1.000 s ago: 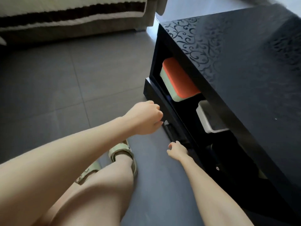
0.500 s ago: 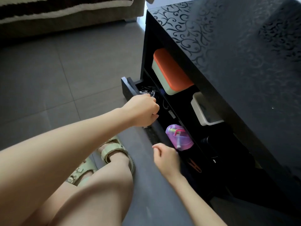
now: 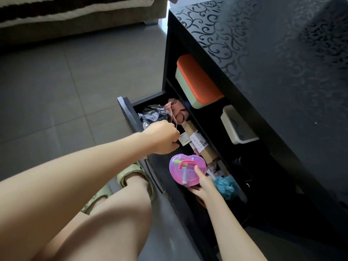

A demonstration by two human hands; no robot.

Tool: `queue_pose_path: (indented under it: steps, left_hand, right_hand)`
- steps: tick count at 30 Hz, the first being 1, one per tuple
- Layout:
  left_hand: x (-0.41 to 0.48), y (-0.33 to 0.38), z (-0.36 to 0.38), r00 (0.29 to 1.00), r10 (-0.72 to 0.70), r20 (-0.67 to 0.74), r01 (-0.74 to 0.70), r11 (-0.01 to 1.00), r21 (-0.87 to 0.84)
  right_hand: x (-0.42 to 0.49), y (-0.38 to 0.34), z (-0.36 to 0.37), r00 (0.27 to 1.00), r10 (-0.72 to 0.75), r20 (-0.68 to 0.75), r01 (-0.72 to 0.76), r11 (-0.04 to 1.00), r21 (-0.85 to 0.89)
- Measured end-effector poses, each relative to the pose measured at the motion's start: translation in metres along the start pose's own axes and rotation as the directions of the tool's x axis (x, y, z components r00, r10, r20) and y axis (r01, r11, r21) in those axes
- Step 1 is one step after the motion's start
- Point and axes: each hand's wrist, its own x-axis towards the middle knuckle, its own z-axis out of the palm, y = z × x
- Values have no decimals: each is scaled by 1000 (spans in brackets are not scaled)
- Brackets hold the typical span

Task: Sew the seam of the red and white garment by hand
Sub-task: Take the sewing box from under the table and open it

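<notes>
Fetching the sewing kit: the left hand (image 3: pixel 162 138) curls round the front of the open drawer (image 3: pixel 128 112); the right hand (image 3: pixel 204 187) grips the pink heart-shaped box (image 3: pixel 185 171) inside the drawer, thumb on its lid. Best lifted level, lid uppermost. Counted: one box; above the drawer, one orange-lidded tub (image 3: pixel 197 81) and one white tub (image 3: pixel 237 125). The garment is not in view.

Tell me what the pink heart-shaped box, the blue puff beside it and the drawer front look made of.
Pink heart-shaped box: translucent glossy plastic, contents show through. Blue puff: likely nylon mesh, ruffled and matte. Drawer front: probably black-painted wood or board; edge looks speckled, core unseen.
</notes>
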Motion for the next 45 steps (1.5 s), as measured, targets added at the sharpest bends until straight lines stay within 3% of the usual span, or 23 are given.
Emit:
queue_pose_path:
  steps: [5, 8, 9, 11, 13, 14, 16, 17, 18, 19, 20, 21, 22, 23, 29, 31, 33, 35, 38, 42, 45]
  left_hand:
    - [6, 7, 9, 994, -70, 83, 82, 985, -151]
    - [9, 8, 11, 977, -168, 135, 208, 899, -385]
    - [9, 8, 10, 963, -183, 196, 259, 829, -496]
    - [7, 9, 8, 932, -171, 319, 357, 590, -725]
    - [6, 9, 10, 927, -188, 325, 373, 370, -851]
    - [5, 9, 10, 928, -218, 302, 361, 327, -874]
    - [3, 8, 9, 920, -282, 272, 345, 254, -904]
    - [3, 6, 9, 909, -311, 277, 348, 203, -915]
    - [2, 4, 9, 900, -329, 286, 350, 154, -924]
    - [1, 1, 8, 895, -334, 296, 350, 114, -930]
    - [0, -1, 7, 894, -331, 302, 348, 89, -933]
    - [-1, -3, 5, 895, -326, 305, 346, 76, -935]
    - [-3, -5, 4, 896, -323, 304, 343, 71, -937]
    - [-5, -7, 3, 897, -322, 304, 341, 67, -938]
    - [-22, -9, -11, 913, -305, 271, 296, 38, -954]
    - [-30, -5, -21, 922, -307, 238, 266, 53, -963]
    - [-41, 0, -33, 933, -298, 199, 232, 77, -970]
    - [-53, 6, -49, 952, -265, 155, 188, 104, -977]
    - [-77, 20, -78, 976, -201, 90, 119, 137, -983]
    - [-110, 50, -121, 991, -133, -24, 2, 190, -982]
    - [-122, 78, -144, 989, -126, -73, -50, 178, -983]
  right_hand:
    - [-17, -4, 13, 1000, -20, 12, 20, 999, 32]
    - [-47, -18, 14, 990, -103, 96, 95, 992, 86]
    - [-59, -25, 13, 978, -138, 154, 124, 988, 95]
    - [-81, -35, 6, 934, -228, 276, 208, 973, 101]
    - [-89, -43, -2, 884, -258, 389, 237, 966, 103]
    - [-88, -42, -6, 873, -231, 430, 205, 973, 107]
    - [-68, -26, -17, 915, -132, 382, 143, 990, 2]
    - [-55, -13, -22, 954, -94, 284, 153, 969, -193]
    - [-42, 2, -27, 978, -112, 176, 186, 848, -497]
    - [-26, 18, -35, 976, -180, 119, 203, 580, -789]
    - [-14, 34, -42, 959, -260, 108, 175, 251, -952]
    - [-8, 47, -47, 942, -314, 117, 123, -3, -992]
    - [-4, 56, -51, 930, -348, 117, 78, -124, -989]
    - [-3, 62, -53, 922, -369, 114, 55, -166, -985]
    - [1, 60, -57, 902, -388, 190, 98, -244, -965]
    - [-11, 50, -55, 883, -421, 207, 142, -181, -973]
    - [-28, 39, -51, 838, -487, 244, 261, -34, -965]
    - [-57, 25, -47, 767, -563, 309, 440, 110, -891]
    - [-127, 1, -50, 642, -639, 424, 670, 199, -715]
    - [-232, -34, -72, 459, -787, 413, 838, 227, -497]
    - [-282, -56, -93, 328, -881, 342, 902, 185, -391]
